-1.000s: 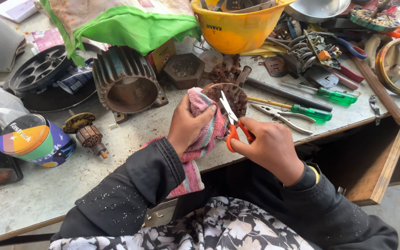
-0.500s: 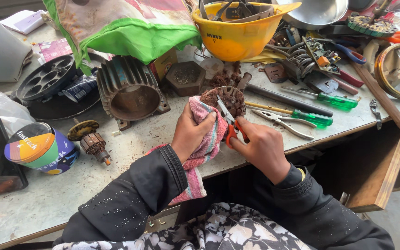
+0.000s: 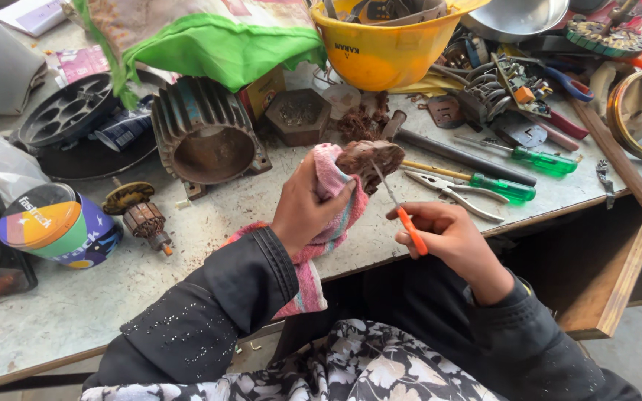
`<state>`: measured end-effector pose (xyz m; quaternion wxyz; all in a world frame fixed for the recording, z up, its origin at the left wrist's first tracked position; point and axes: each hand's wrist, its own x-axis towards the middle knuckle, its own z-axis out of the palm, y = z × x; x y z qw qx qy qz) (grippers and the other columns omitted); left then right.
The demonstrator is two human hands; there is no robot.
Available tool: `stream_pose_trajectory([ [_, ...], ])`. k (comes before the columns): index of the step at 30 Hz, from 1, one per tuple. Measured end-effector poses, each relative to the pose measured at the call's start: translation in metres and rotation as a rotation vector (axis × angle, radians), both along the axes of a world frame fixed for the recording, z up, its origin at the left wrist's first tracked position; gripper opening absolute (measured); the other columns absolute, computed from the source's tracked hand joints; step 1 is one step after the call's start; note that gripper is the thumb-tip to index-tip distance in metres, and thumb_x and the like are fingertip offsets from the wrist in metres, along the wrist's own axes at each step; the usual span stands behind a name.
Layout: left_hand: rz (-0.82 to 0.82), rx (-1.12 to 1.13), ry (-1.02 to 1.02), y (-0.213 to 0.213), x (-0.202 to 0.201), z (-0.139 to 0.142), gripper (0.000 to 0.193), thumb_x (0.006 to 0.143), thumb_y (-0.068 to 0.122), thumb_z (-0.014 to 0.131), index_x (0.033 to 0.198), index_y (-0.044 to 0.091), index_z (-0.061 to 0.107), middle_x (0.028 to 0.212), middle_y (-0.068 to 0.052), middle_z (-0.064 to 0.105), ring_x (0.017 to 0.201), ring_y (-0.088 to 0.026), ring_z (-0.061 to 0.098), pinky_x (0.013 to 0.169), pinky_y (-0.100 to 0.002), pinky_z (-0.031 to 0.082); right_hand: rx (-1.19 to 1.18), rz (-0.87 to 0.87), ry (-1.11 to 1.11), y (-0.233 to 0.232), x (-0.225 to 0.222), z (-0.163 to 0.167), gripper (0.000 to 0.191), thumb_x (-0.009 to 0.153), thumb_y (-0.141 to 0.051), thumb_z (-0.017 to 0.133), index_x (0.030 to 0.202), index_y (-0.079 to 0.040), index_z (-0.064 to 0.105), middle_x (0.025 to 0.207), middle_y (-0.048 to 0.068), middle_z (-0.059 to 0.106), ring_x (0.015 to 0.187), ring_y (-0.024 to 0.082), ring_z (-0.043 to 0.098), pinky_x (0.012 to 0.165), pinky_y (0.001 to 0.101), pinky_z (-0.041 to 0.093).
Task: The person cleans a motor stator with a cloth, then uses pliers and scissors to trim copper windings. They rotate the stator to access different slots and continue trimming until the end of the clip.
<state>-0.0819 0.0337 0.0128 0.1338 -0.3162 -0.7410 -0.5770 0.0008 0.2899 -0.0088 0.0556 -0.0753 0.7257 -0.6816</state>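
My left hand (image 3: 305,208) grips a brown wound motor coil (image 3: 370,155) through a pink striped cloth (image 3: 334,194), holding it up over the bench's front edge. My right hand (image 3: 449,238) holds small scissors with orange handles (image 3: 409,225), their thin blades reaching up to the coil's lower right side. Both sleeves are dark, and a black-and-white floral fabric covers my lap.
On the grey bench (image 3: 76,304) stand a ribbed motor housing (image 3: 203,134), a small rotor (image 3: 145,219), a colourful round tin (image 3: 57,226), a yellow hard hat (image 3: 388,48) full of parts, green-handled screwdrivers (image 3: 510,187), pliers (image 3: 455,191) and a green bag (image 3: 217,44). A wooden drawer (image 3: 618,260) hangs open at right.
The view has tilted down and nearer. My left hand has turned the coil in the cloth, and my right hand has shifted the scissors lower and to the right of the coil.
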Motion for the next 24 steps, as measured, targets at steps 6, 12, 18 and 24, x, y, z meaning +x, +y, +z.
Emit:
stream_pose_trajectory([
  [6,-0.045,-0.132,-0.060,-0.003,0.006,0.013,0.051,0.091,0.018,0.081,0.133,0.006,0.056,0.107,-0.010,0.070,0.095,-0.016,0.073,0.084,-0.030,0.059,0.037,0.024,-0.042,0.018,0.028,-0.004,0.046,0.078,-0.015,0.081,0.118,0.003,0.068,0.084,0.000,0.069,0.064,0.008,0.064,0.058,0.0229,0.051],
  [12,-0.182,-0.130,0.009,-0.010,0.003,0.019,0.048,0.090,0.011,0.082,0.131,0.005,0.060,0.113,-0.012,0.068,0.100,-0.021,0.071,0.091,-0.032,0.058,0.360,-0.057,0.162,0.028,0.059,0.014,0.052,0.073,-0.018,0.088,0.119,0.002,0.073,0.076,0.003,0.060,0.064,0.006,0.050,0.055,0.0218,0.041],
  [18,-0.337,-0.220,0.168,-0.013,0.001,0.020,0.051,0.082,0.003,0.079,0.130,0.005,0.063,0.127,-0.014,0.066,0.112,-0.030,0.070,0.098,-0.036,0.056,0.690,-0.085,0.365,0.030,0.088,0.048,0.052,0.067,-0.023,0.089,0.110,0.002,0.074,0.068,0.000,0.068,0.057,0.003,0.063,0.055,0.0194,0.051],
  [24,-0.396,-0.309,0.327,-0.010,0.004,0.021,0.045,0.082,0.005,0.081,0.125,0.009,0.067,0.128,-0.012,0.068,0.117,-0.032,0.068,0.098,-0.039,0.056,0.430,0.085,-0.101,0.044,0.098,0.034,0.045,0.064,-0.019,0.090,0.104,-0.001,0.077,0.055,0.003,0.052,0.049,0.008,0.043,0.046,0.0243,0.033],
])
